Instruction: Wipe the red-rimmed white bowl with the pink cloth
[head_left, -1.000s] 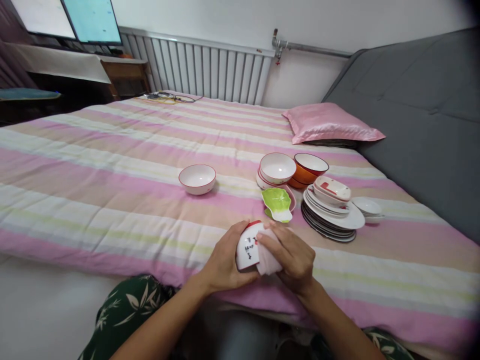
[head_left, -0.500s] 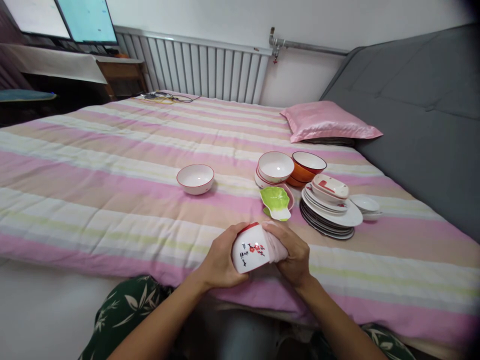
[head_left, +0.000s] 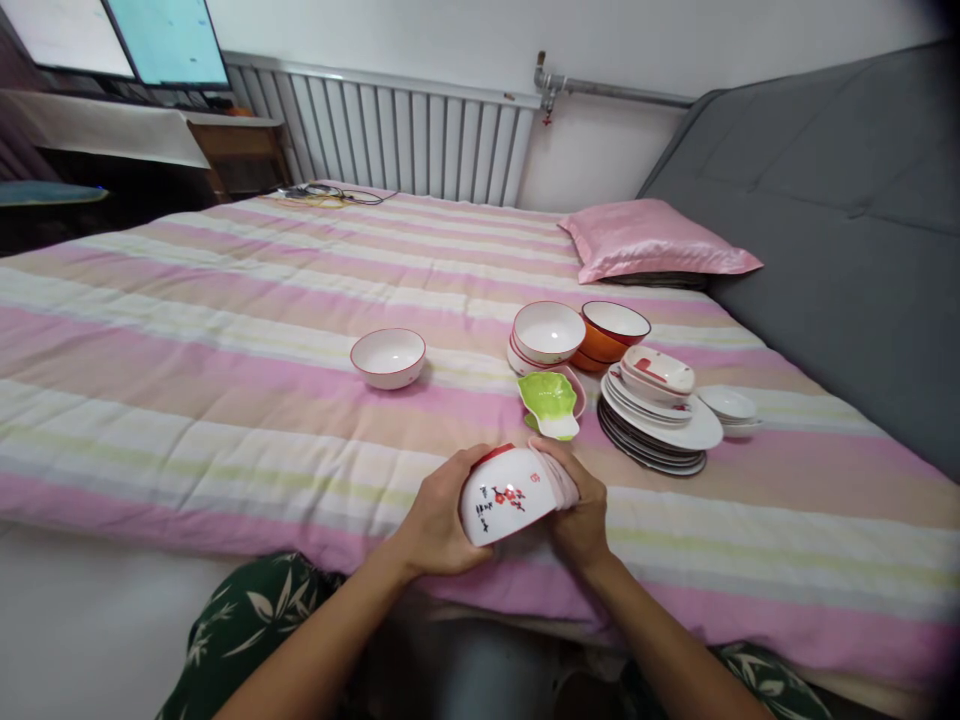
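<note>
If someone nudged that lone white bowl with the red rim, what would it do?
The bowl looks like glazed ceramic, so it is probably stiff and breakable. Its glossy surface may feel slippery. It might rock or tilt, because the bedding under it looks soft and wrinkled.

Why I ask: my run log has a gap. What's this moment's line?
left hand: gripping white bowl | right hand: holding pink cloth against bowl | nearby: green leaf-shaped dish, plate stack
</note>
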